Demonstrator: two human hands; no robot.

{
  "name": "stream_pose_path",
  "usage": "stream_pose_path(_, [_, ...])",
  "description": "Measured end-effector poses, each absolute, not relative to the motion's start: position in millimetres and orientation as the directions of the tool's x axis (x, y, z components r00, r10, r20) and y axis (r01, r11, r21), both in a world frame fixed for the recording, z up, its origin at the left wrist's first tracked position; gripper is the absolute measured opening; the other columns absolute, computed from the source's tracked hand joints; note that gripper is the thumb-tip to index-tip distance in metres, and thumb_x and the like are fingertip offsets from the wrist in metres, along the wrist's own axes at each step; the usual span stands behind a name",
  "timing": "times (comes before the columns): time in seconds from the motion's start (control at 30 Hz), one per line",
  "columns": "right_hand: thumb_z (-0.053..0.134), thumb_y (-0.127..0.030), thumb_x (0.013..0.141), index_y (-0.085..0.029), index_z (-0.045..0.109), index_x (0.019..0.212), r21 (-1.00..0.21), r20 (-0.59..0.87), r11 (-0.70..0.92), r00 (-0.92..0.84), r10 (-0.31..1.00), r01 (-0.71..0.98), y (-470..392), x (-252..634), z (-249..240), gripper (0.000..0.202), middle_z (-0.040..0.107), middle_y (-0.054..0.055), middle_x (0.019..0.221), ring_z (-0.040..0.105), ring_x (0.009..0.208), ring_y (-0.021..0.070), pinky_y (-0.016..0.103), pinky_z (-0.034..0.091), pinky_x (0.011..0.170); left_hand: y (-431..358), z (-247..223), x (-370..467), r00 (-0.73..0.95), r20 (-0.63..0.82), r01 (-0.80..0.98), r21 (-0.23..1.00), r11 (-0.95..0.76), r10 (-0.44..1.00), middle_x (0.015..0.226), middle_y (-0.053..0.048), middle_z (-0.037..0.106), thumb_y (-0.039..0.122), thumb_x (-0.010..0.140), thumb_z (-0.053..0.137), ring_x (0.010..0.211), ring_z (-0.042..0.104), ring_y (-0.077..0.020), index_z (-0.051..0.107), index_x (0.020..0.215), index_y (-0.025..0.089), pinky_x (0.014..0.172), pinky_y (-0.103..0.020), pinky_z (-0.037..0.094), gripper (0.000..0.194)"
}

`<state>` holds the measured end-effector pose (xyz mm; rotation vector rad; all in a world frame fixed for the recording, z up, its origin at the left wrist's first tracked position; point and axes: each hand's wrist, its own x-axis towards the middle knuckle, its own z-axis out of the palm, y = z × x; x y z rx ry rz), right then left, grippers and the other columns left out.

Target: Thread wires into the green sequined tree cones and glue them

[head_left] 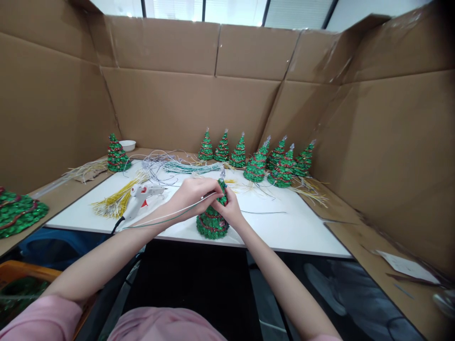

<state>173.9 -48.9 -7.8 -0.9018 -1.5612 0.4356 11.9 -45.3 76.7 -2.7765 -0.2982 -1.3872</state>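
Observation:
A small green tinsel tree (212, 224) with red garland and a clear tip stands at the front edge of the white board. My left hand (197, 193) is closed at its upper part, pinching thin white and green wires (170, 215) that trail back over my left forearm. From the right, my right hand (230, 204) has its fingers closed round the tree's upper side. The fingertips of both hands meet near the treetop and partly hide it.
A white glue gun (137, 199) lies left beside yellow-white wires (119, 196). Green wires (192, 167) spread behind. Several finished-looking trees (256, 166) stand at the back right, another tree (116, 154) at back left. Cardboard walls (170, 104) surround the table.

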Motion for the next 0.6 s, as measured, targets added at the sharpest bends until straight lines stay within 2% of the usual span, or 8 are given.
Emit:
stream_pose_path(0.13, [0.066, -0.042, 0.079, -0.021, 0.059, 0.09, -0.736, 0.644, 0.607, 0.031, 0.765, 0.299, -51.8, 172.3, -5.4, 0.024, 0.062, 0.0, 0.078, 0.057, 0.072, 0.0177, 0.031, 0.049, 0.069, -39.4, 72.4, 6.5, 0.538, 0.828, 0.262, 0.014, -0.965, 0.157, 0.071, 0.001, 0.067, 0.017, 0.091, 0.059, 0.061, 0.061, -0.0091, 0.062, 0.083, 0.016, 0.06, -0.018, 0.044, 0.009])
stream_pose_path(0.6, [0.066, -0.041, 0.076, -0.021, 0.059, 0.089, -0.751, 0.63, 0.593, 0.047, 0.775, 0.292, -51.0, 171.8, -6.0, 0.025, 0.063, 0.0, 0.08, 0.056, 0.073, 0.0177, 0.032, 0.05, 0.071, -37.0, 69.7, 9.7, 0.621, 0.76, 0.332, -0.035, -0.943, 0.19, 0.074, -0.002, 0.067, 0.015, 0.094, 0.048, 0.064, 0.06, -0.0118, 0.06, 0.082, 0.015, 0.061, -0.02, 0.044, 0.017])
